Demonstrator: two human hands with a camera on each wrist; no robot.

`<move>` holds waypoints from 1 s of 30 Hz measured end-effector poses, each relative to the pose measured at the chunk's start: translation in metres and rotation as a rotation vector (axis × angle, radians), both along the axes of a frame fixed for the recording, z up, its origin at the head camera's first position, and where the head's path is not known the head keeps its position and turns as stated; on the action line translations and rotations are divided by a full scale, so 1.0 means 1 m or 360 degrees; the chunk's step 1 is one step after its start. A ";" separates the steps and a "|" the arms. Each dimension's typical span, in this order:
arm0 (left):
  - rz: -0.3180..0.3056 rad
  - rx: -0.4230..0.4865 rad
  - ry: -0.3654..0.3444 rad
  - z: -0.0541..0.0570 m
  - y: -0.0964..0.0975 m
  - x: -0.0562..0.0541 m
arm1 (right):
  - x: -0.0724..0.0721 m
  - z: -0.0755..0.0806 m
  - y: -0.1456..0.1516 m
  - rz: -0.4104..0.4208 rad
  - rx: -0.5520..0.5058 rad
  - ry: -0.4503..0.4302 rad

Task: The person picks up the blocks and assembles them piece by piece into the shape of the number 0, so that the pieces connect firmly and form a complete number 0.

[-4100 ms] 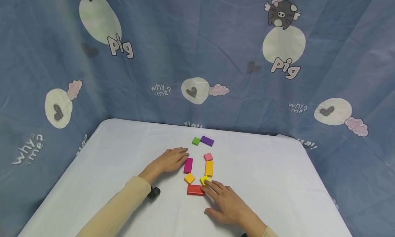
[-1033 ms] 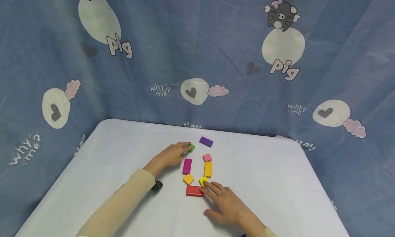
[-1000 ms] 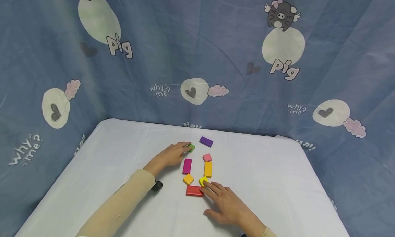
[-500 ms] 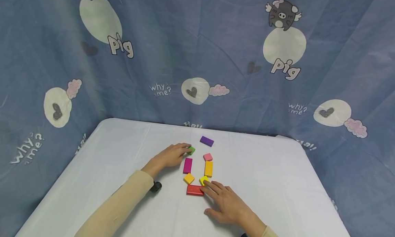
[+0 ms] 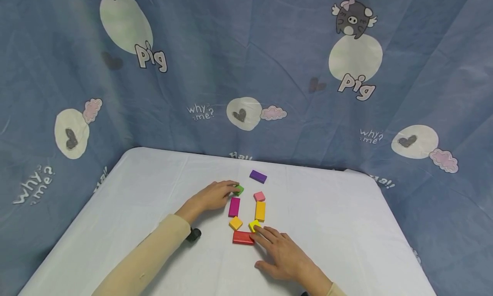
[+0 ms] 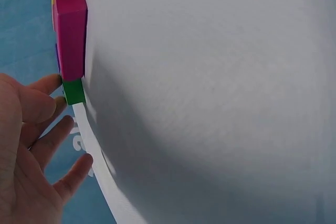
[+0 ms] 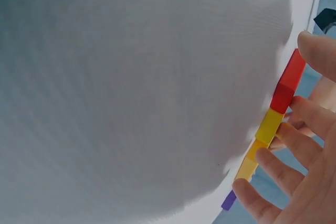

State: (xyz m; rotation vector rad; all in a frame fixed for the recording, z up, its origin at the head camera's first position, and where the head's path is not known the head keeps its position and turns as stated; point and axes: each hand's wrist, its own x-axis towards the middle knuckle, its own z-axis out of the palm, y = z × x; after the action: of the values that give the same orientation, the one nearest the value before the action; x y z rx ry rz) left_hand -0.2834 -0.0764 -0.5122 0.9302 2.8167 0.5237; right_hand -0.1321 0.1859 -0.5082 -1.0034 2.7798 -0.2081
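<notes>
My left hand [image 5: 215,195] pinches a small green block [image 5: 239,190] between thumb and fingertips, just beyond the far end of a magenta block [image 5: 234,207]. In the left wrist view the green block [image 6: 74,92] lines up behind the magenta block [image 6: 72,35]. The right hand [image 5: 283,255] rests with spread, relaxed fingers, its fingertips at the yellow block [image 5: 254,225] and at the right end of a red block [image 5: 242,238]. An orange block [image 5: 236,223] lies left of the yellow one, turned cornerwise.
On the right side, a long yellow-orange block [image 5: 260,211] has a pink block [image 5: 259,196] at its far end. Farther back lies a purple block [image 5: 258,176] by itself. The white-covered table [image 5: 327,210] ends at a blue printed curtain [image 5: 292,73].
The green block began beside the purple block; my left hand reached it and drew it toward me, close to the magenta block. The right hand has stayed in place.
</notes>
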 end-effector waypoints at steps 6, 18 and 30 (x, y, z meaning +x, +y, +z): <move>-0.0006 0.0000 -0.0003 0.001 0.000 0.002 | 0.000 0.002 -0.001 -0.0028 0.0029 -0.0051; 0.0016 -0.0016 -0.0003 0.001 0.001 0.004 | 0.001 0.001 -0.001 -0.0018 0.0016 -0.0022; -0.0015 -0.0017 0.0018 0.001 0.003 0.006 | 0.001 0.001 0.000 -0.0019 0.0006 -0.0031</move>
State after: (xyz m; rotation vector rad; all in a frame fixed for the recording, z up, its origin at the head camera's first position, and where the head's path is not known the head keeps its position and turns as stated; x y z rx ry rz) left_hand -0.2771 -0.0730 -0.5117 0.9469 2.8210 0.5029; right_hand -0.1312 0.1857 -0.5070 -0.9789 2.7680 -0.2134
